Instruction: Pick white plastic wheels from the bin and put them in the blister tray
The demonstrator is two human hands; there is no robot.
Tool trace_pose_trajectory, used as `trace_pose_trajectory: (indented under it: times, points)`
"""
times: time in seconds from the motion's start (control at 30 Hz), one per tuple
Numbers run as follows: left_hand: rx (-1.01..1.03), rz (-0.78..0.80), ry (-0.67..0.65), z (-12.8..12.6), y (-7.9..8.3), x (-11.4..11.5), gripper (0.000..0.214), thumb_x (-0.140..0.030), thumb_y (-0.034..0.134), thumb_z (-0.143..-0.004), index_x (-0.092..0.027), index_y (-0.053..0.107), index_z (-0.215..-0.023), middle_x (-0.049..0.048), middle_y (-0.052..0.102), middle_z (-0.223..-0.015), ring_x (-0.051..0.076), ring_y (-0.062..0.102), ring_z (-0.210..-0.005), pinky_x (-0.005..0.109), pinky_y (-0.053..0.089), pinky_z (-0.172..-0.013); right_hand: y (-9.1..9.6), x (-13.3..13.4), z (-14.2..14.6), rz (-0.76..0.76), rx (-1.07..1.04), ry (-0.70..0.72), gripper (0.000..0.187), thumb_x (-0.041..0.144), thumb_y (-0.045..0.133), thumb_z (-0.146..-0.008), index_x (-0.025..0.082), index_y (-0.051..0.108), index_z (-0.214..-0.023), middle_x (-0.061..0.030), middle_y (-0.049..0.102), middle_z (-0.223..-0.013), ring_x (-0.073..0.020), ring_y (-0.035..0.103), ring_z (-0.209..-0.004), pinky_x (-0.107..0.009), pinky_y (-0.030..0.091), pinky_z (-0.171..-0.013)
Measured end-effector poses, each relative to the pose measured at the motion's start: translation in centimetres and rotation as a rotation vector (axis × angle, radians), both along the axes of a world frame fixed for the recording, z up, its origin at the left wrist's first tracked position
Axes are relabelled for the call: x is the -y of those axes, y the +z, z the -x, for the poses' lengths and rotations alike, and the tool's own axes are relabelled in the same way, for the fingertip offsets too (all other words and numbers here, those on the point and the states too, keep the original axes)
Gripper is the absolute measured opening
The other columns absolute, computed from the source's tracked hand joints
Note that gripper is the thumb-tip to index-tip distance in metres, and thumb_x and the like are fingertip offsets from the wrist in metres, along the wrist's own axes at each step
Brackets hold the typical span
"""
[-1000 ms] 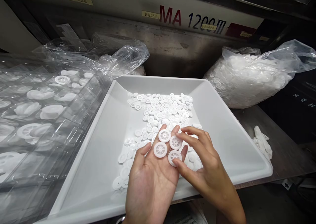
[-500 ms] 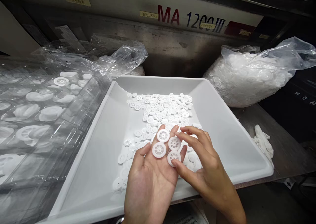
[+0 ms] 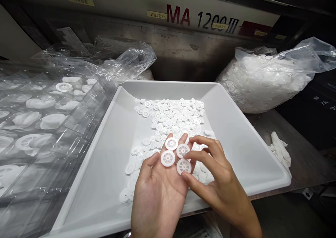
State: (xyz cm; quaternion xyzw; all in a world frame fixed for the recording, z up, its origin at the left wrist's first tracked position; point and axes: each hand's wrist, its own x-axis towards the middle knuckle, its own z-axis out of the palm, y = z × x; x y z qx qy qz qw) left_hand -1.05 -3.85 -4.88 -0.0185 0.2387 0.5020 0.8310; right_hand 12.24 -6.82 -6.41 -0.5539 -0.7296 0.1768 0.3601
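My left hand [image 3: 162, 192] is palm up above the tray, its fingers stretched out under several small white spoked plastic wheels [image 3: 167, 158]. A thin line, perhaps a runner, shows between the wheels. My right hand [image 3: 214, 171] comes in from the right with bent fingers. Its thumb and a fingertip are at opposite edges of the lower right wheel [image 3: 183, 167], which still lies on the left hand. Beneath both hands, a heap of similar white wheels [image 3: 175, 119] covers part of the white tray [image 3: 236, 143].
Clear plastic compartment trays [image 3: 47, 126] with white parts stand at left. A clear bag [image 3: 270, 80] full of white parts sits back right, and crumpled plastic film [image 3: 126, 61] lies back left. A white glove-like cloth [image 3: 280, 150] rests on the table right of the tray.
My right fingertip has come down from the upper right wheel's far edge to between the two right wheels. The thumb stays by the lower one. The left hand hardly moves.
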Motion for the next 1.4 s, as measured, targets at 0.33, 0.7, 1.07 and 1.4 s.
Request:
trace_pose_trajectory:
  times: [0.33, 0.7, 1.07, 1.4]
  points:
    - [0.077, -0.030, 0.018, -0.22, 0.18, -0.23, 0.046, -0.018, 0.033, -0.092, -0.017, 0.048, -0.136, 0.0150, 0.056, -0.134, 0.024, 0.049, -0.128, 0.038, 0.052, -0.096, -0.02, -0.06, 0.07, -0.001, -0.010, -0.022, 0.031, 0.025, 0.063, -0.088, 0.028, 0.053, -0.117, -0.0008, 0.043, -0.130, -0.0161, 0.038, -0.125, -0.029, 0.038, -0.104]
    - [0.061, -0.030, 0.003, -0.23, 0.30, -0.10, 0.046, -0.019, 0.034, -0.092, -0.017, 0.049, -0.135, 0.0144, 0.057, -0.133, 0.025, 0.051, -0.127, 0.039, 0.049, -0.100, -0.01, -0.13, 0.03, 0.002, -0.001, -0.026, 0.035, 0.025, 0.064, -0.087, 0.029, 0.051, -0.119, -0.0008, 0.043, -0.131, -0.0158, 0.038, -0.126, -0.028, 0.037, -0.106]
    - [-0.007, 0.030, 0.015, -0.22, 0.35, 0.22, 0.045, -0.021, 0.040, -0.091, -0.019, 0.049, -0.135, 0.0117, 0.060, -0.131, 0.025, 0.054, -0.123, 0.044, 0.043, -0.106, -0.17, -0.12, 0.02, 0.016, -0.010, -0.030, 0.047, 0.029, 0.066, -0.085, 0.026, 0.046, -0.128, -0.0047, 0.044, -0.131, -0.0187, 0.038, -0.126, -0.033, 0.039, -0.106]
    - [0.014, -0.023, -0.048, 0.02, 0.21, -0.04, 0.045, -0.023, 0.038, -0.092, -0.024, 0.048, -0.136, 0.0099, 0.062, -0.126, 0.024, 0.063, -0.110, 0.039, 0.052, -0.094, 0.38, 0.01, 0.02, 0.017, -0.006, 0.057, 0.029, 0.026, 0.064, -0.087, 0.029, 0.056, -0.114, -0.0006, 0.038, -0.136, -0.0195, 0.033, -0.128, -0.032, 0.037, -0.105]
